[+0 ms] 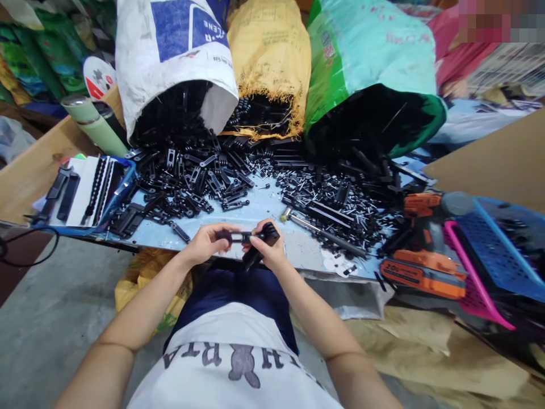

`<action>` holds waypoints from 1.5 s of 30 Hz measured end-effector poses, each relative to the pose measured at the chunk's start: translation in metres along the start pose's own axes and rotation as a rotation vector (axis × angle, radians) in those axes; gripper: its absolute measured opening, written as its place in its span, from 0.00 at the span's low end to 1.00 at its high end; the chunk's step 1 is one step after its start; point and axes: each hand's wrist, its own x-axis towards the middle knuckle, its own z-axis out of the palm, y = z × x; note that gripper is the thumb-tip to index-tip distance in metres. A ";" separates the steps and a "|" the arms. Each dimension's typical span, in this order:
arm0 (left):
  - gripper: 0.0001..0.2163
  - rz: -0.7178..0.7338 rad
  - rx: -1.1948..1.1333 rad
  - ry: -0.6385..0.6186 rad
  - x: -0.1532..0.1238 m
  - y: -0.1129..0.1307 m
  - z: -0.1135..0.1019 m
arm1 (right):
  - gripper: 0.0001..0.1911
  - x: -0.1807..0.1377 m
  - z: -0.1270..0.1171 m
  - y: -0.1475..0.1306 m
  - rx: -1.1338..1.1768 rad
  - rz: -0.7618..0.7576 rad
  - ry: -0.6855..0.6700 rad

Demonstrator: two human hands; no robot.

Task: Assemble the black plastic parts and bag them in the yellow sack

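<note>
In front of my lap, just off the table's near edge, both hands meet over black plastic parts. My left hand (204, 244) pinches one end of a slim black slotted link (237, 236). My right hand (272, 250) is closed around a chunkier ribbed black plastic piece (254, 257), its fingertips also at the link's other end. Whether the two parts are joined, I cannot tell. Beyond my hands lie a heap of similar black links (200, 176) and a pile of metal pins (306, 187). A hammer (323, 230) rests to the right of them.
A white sack (179, 68), a yellow sack (268, 51) and a green sack (370, 51) lie open along the back. At right are an orange cordless drill (426, 272) and a blue basket (506, 244). A tray of strips (93, 227) and a green bottle (96, 125) stand left.
</note>
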 end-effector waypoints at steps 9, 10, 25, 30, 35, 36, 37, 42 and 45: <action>0.21 -0.035 -0.463 0.644 0.043 -0.025 0.018 | 0.28 0.024 0.001 0.017 0.062 0.467 0.012; 0.20 -0.135 -0.470 0.611 0.044 -0.029 0.016 | 0.26 0.026 -0.005 0.018 0.063 0.507 0.071; 0.16 0.292 0.566 0.225 0.023 -0.037 0.034 | 0.28 0.017 -0.049 0.004 -0.688 -0.041 -0.276; 0.15 0.449 0.575 0.421 0.024 -0.036 0.049 | 0.28 0.013 -0.038 0.014 -0.660 -0.185 -0.183; 0.13 0.569 0.553 0.475 0.028 -0.027 0.053 | 0.27 0.007 -0.025 0.018 -0.542 -0.279 -0.077; 0.13 0.554 0.540 0.448 0.029 -0.026 0.051 | 0.27 0.007 -0.026 0.017 -0.564 -0.287 -0.091; 0.14 0.521 0.503 0.430 0.030 -0.024 0.048 | 0.27 0.008 -0.027 0.016 -0.585 -0.293 -0.097; 0.24 0.015 -0.063 0.126 0.028 -0.019 0.034 | 0.28 0.015 -0.042 0.014 -0.622 -0.328 -0.052; 0.23 -0.297 -0.256 -0.106 0.022 -0.014 0.024 | 0.28 0.017 -0.057 0.009 -0.748 -0.417 -0.122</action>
